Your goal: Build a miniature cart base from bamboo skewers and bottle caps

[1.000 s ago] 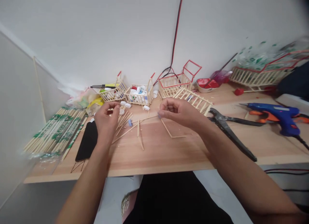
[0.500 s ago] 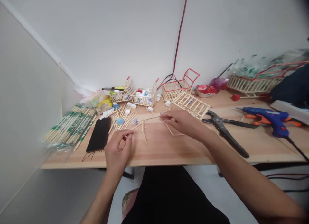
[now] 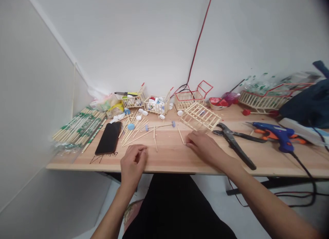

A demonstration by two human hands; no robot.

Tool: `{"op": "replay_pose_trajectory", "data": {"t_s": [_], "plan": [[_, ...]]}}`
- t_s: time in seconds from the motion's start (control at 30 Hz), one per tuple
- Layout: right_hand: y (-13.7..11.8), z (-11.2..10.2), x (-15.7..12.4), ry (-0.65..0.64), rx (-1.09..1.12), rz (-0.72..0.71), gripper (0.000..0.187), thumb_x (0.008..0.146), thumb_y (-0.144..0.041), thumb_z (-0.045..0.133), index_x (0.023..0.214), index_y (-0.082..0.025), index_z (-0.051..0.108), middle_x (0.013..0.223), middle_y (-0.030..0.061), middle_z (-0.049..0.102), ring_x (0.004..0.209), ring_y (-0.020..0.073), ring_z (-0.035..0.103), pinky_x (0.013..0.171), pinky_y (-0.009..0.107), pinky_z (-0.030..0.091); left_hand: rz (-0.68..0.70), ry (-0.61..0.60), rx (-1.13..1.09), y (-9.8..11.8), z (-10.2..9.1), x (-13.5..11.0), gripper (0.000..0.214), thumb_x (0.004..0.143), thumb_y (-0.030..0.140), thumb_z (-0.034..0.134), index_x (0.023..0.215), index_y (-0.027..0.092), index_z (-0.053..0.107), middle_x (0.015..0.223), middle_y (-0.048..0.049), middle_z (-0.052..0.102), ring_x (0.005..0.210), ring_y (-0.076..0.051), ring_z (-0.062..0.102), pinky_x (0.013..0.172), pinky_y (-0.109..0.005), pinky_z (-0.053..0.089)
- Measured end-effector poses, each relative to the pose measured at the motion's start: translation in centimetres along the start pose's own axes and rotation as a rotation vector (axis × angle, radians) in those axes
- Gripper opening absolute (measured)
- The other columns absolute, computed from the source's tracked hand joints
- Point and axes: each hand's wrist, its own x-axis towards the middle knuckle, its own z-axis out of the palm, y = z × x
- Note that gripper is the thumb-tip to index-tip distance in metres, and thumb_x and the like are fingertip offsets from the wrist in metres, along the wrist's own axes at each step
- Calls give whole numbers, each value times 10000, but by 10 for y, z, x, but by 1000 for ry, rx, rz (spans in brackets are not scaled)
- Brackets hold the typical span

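My left hand (image 3: 133,160) rests near the table's front edge with its fingers curled in; no object shows in it. My right hand (image 3: 204,148) has its fingertips closed at the lower end of a thin bamboo stick piece (image 3: 181,136), the rest of which it covers. Between and beyond the hands lies a stick axle (image 3: 160,126) with a small bluish wheel at each end. Two short sticks (image 3: 155,141) lie below the axle. Behind my right hand, a slatted stick basket (image 3: 202,116) lies tilted on the table.
Pliers (image 3: 235,144) and a blue glue gun (image 3: 277,131) lie on the right. A phone (image 3: 108,139), packaged sticks (image 3: 79,129) and loose sticks (image 3: 136,127) are on the left. Small stick carts (image 3: 156,105) and a bowl of red paint (image 3: 218,102) stand along the wall.
My right hand has moved from the axle's right wheel toward me, onto the stick piece. The axle now lies free. The left hand's fingers have curled in more, and the view has shifted slightly.
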Motion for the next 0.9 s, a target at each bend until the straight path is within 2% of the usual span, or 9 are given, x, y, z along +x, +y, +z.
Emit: {"op": "replay_pose_trajectory", "data": {"t_s": [0.1,0.23,0.33,0.43,0.53,0.63,0.77,0.9], "plan": [[0,-2,-10,62,142,0,122,870,-202,495,761,-185,548,809,40,607,766,171,529,702,284,379,-10,-2,11,0,-1,1,144,877,276,530,873,201,652,872,-22,665,787,-148,591,710,-268,451],[-9,-1,-25,146,440,135,153,859,-311,511,772,-198,566,716,-2,583,657,145,502,617,269,377,-65,20,-45,3,0,-1,147,865,287,540,871,199,658,879,-28,668,773,-150,594,722,-271,461],[-20,3,-33,199,635,213,206,845,-393,534,790,-200,582,683,-11,563,618,138,485,582,266,378,-167,0,-194,13,5,-4,149,853,299,558,870,200,668,881,-29,678,747,-142,606,704,-260,472],[-31,9,-35,256,736,263,200,832,-392,549,792,-199,583,694,-9,568,631,140,498,579,262,388,-243,-76,-390,32,15,-7,155,829,305,587,876,197,688,863,-35,694,802,-158,630,713,-253,490],[-38,14,-34,301,723,289,208,837,-402,553,817,-200,594,739,-2,598,626,138,503,588,267,394,-301,-194,-535,52,29,-6,190,812,312,616,943,200,698,899,-40,696,811,-158,634,710,-253,503],[-41,18,-31,378,593,253,221,858,-413,545,849,-202,610,801,11,634,622,140,506,617,279,400,-405,-276,-665,66,45,-2,269,764,304,671,1007,186,673,833,-32,687,705,-138,619,636,-244,494],[-42,22,-31,446,417,172,208,878,-398,535,841,-209,614,785,20,639,653,157,524,637,286,402,-475,-286,-805,74,63,3,253,733,319,702,928,162,662,742,-13,657,614,-108,577,568,-219,456],[-42,26,-33,460,365,162,194,892,-375,519,825,-213,603,769,25,628,681,169,540,639,291,407,-530,-266,-865,74,71,4,187,749,323,676,807,146,666,610,8,606,547,-92,530,537,-206,423]]}}
